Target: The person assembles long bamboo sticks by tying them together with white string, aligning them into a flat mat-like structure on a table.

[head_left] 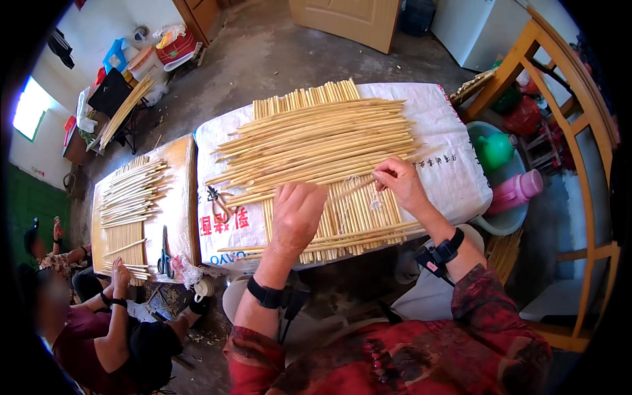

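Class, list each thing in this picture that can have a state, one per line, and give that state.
Left hand: flat, pressing the woven mat of pale reed sticks.
Right hand: pinching a thin white string.
Loose pale reed sticks: piled crosswise on the mat.
Dark-handled scissors: lying on the neighbouring board.
Tan wooden door: ajar.

This is a small home workshop: a bare concrete floor [263, 59], low tables [181, 197] covered with cut reed sticks [316, 138], scissors [164, 258], and wooden doors [349, 20].
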`<state>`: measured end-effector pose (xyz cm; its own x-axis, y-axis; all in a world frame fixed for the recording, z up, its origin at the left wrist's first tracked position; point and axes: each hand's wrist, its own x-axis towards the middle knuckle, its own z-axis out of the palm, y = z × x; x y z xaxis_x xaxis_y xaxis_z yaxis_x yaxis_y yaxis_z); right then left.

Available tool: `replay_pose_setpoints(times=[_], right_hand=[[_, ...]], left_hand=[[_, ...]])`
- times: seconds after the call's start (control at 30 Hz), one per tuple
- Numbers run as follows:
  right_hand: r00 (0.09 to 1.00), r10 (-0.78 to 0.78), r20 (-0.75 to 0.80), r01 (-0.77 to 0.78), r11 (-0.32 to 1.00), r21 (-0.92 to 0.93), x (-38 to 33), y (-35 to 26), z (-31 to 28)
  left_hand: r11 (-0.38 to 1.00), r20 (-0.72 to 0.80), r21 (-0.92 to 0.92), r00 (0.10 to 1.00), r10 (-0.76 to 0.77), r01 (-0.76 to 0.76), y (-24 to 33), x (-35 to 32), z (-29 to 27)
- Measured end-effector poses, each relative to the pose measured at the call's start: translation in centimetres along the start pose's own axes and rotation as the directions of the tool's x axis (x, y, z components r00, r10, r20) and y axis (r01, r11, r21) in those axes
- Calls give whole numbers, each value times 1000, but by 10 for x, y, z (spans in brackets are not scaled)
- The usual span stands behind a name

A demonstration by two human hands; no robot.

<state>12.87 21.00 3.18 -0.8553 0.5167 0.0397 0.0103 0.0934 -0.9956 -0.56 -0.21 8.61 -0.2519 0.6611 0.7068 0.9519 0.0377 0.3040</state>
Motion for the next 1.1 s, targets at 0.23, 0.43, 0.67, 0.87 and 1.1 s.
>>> replay_pose_setpoints(times=[0.23,0.43,0.67,0.87,1.1], right_hand=[[957,-167,-239,145,984,-108,10,-5,3],[964,95,-249,-23,961,277,14,-14,5],[994,46,-100,-22,972,234,3,-9,17],[999,38,37,-48,952,302,-16,-36,19],[992,-45,-119,86,926,367,-10,-6,23]], left_hand=[[953,-51,-193,968,-245,231,14,-17,-4],[411,514,-487,633,-578,771,11,-23,16],[-266,515,-843,559,-650,467,-20,-24,40],[-276,405,-895,382,-830,350,-33,-19,34],[-373,493,-855,344,-799,359,-15,-19,44]])
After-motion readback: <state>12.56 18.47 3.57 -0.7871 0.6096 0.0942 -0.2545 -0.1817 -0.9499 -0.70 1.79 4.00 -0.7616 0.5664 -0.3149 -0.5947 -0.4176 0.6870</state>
